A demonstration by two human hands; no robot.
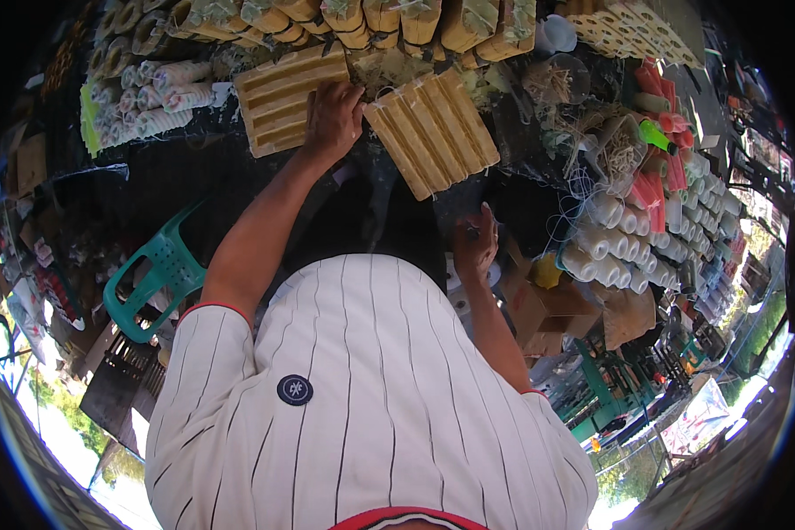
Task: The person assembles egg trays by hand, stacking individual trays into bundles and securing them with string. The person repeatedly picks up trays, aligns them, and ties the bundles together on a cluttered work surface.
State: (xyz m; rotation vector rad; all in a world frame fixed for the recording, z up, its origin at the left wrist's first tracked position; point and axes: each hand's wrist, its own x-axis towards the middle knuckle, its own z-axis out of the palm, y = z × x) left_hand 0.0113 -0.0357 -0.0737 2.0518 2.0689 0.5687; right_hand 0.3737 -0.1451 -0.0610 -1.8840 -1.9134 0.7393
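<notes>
Two tan, ribbed, block-like pieces with deep parallel grooves lie side by side on the dark work surface. My left hand (334, 122) is at the right edge of the left ribbed block (278, 102), its fingers curled over that edge. Just right of the hand, the other ribbed block (433, 132) lies tilted. Below that block, near the surface's front edge, is my right hand (476, 246). Its thumb and forefinger are apart, and no held thing shows in it.
Bundled tan blocks (380, 22) line the back. Stacks of wrapped tubes stand at the left (155, 95) and right (623, 234), with red-wrapped tubes (662, 132) farther back. A green plastic chair (159, 269) is left of me; a cardboard box (548, 309) is at right.
</notes>
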